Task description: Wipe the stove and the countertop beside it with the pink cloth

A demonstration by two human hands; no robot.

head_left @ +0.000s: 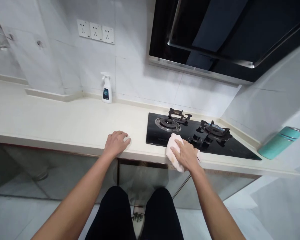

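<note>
My right hand presses a pale pink cloth at the front edge of the black gas hob, its fingers spread over the folds. Part of the cloth hangs over the counter's front edge. To the left, my left hand rests on the cream countertop near the edge, fingers loosely bent and thumb apart. A small whitish patch shows between that thumb and the fingers; I cannot tell what it is. The left burner is uncovered, with a pan support sitting behind it.
Against the wall stands a white spray bottle. A turquoise flask is at the counter's right end. The right burner has its support on. Overhead hangs a black range hood. Wall sockets are at upper left.
</note>
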